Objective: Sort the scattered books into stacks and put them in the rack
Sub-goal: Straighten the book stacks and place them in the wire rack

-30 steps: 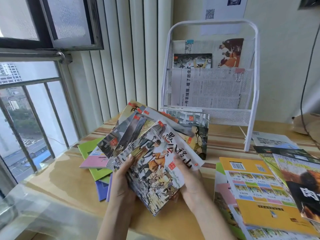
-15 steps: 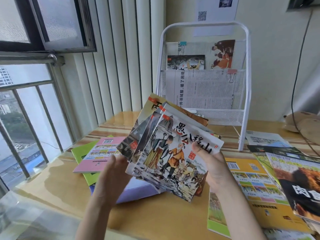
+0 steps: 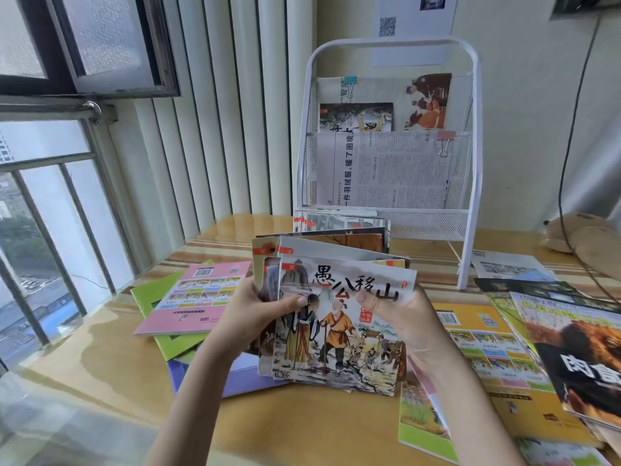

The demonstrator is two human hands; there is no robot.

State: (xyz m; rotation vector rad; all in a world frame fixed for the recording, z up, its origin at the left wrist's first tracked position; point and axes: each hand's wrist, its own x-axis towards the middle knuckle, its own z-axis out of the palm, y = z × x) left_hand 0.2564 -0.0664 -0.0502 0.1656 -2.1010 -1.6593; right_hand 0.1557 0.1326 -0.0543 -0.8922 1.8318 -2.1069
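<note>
Several thin picture books [image 3: 339, 327] fanned upright, painted old-man cover frontmost, left hand [image 3: 255, 317] and right hand [image 3: 400, 314] gripping their sides

Two bare hands show at the frame's centre, a left hand [image 3: 250, 317] and a right hand [image 3: 405, 317]. Between them is one fanned bundle of thin illustrated picture books [image 3: 339, 317]; at least five covers can be told apart, the exact count hidden. One white wire-mesh rack [image 3: 470, 163] stands at upper centre with two binder clips, one teal [image 3: 350, 80], one pink [image 3: 445, 137]. One pink booklet [image 3: 198, 297] lies at left on the wooden bench [image 3: 100, 358].
</note>
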